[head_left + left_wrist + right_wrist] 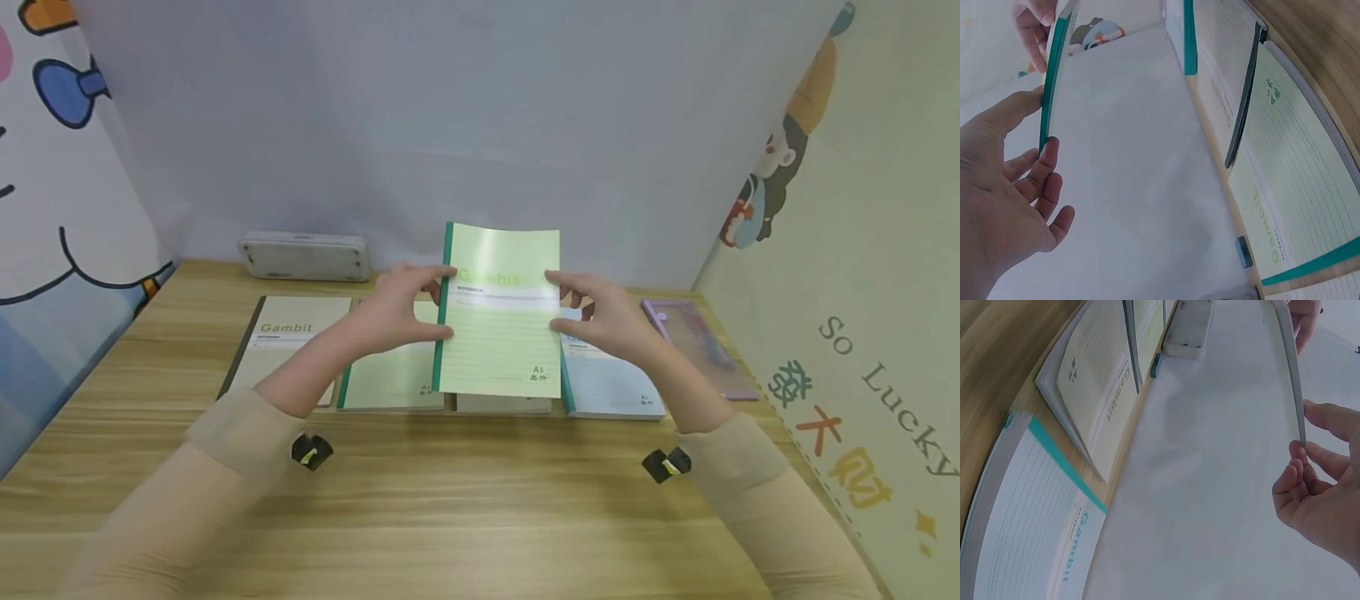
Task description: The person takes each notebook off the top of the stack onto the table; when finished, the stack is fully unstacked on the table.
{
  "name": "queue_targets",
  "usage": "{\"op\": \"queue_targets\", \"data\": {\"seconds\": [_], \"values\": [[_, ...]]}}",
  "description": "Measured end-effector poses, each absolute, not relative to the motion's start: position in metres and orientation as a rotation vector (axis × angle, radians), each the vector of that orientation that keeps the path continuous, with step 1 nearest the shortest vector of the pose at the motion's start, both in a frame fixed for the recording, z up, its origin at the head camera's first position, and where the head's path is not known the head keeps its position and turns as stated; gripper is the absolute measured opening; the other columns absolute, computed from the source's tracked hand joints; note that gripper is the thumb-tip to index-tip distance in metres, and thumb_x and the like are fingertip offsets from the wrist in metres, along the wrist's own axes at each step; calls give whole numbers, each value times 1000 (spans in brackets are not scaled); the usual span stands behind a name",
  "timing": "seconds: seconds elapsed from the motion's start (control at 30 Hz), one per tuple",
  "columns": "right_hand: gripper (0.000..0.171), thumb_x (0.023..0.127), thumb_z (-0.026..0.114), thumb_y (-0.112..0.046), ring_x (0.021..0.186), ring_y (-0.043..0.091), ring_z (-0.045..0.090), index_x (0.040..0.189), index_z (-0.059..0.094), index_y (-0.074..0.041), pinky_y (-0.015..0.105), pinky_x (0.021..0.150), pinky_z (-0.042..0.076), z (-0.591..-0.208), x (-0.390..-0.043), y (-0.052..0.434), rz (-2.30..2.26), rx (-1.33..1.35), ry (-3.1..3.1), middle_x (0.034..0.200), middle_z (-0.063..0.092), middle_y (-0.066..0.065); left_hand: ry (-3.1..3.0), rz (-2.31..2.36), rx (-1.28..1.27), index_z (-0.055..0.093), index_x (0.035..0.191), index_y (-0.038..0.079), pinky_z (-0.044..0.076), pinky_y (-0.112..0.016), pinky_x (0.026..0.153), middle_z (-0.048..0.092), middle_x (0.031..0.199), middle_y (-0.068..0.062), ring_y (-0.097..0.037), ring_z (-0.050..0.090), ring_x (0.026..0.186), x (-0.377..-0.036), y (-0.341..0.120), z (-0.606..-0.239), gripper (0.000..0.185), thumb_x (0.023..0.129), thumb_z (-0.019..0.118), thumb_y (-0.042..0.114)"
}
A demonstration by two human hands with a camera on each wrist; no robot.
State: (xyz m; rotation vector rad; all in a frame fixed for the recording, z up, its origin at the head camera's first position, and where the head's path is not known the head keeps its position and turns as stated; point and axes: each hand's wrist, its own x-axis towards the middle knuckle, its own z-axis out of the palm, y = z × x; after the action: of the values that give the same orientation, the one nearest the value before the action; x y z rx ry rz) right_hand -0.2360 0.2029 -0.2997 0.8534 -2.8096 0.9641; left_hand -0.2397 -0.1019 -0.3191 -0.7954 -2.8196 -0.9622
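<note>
Pinching the upright pale-green Gambit notebook by its side edges, my left hand at 9 o'clock and right hand at 3, I hold it above the worktop; a blue notebook lies toward 4 o'clock, another green notebook toward 8.
</note>
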Motion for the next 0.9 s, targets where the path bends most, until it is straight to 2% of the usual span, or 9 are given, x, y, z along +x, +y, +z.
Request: {"op": "queue_targets", "data": {"seconds": [0.17, 0.37, 0.6, 0.8, 0.9], "values": [[63, 83, 72, -12, 91, 17, 45, 140, 46, -8, 35, 77, 48, -297, -229, 183, 1019, 896, -2781, 103, 54, 6, -2848, -905, -791, 42, 141, 14, 19, -55, 106, 59, 98, 0, -26, 42, 115, -230, -123, -315, 78, 75, 80, 32], [63, 83, 72, -10, 93, 19, 46, 140, 46, -10, 35, 76, 48, -299, -221, 161, 1207, 940, -2732, 106, 52, 7, -2874, -892, -798, 42, 141, 16, 23, -54, 101, 58, 97, 0, -25, 41, 107, -218, -150, -314, 75, 77, 78, 32], [63, 82, 74, -12, 93, 19, 54, 140, 47, -11, 34, 78, 50, -310, -210, 138, 1378, 969, -2687, 107, 55, 7, -2864, -862, -821, 46, 137, 17, 40, -43, 85, 59, 94, 1, -19, 44, 98, -203, -181, -317, 66, 80, 76, 30], [63, 81, 75, -12, 90, 23, 57, 137, 49, -9, 30, 73, 50, -323, -200, 115, 1343, 1023, -2672, 104, 56, 7, -2860, -855, -844, 49, 135, 15, 40, -46, 91, 60, 87, 5, -17, 51, 96, -191, -207, -322, 68, 77, 79, 31], [61, 79, 76, -11, 86, 19, 56, 135, 51, -9, 25, 68, 49, -334, -195, 101, 1258, 1054, -2685, 102, 57, 7, -2902, -824, -843, 47, 136, 14, 43, -40, 86, 58, 85, 7, -15, 53, 90, -184, -216, -324, 71, 76, 80, 30]]}}
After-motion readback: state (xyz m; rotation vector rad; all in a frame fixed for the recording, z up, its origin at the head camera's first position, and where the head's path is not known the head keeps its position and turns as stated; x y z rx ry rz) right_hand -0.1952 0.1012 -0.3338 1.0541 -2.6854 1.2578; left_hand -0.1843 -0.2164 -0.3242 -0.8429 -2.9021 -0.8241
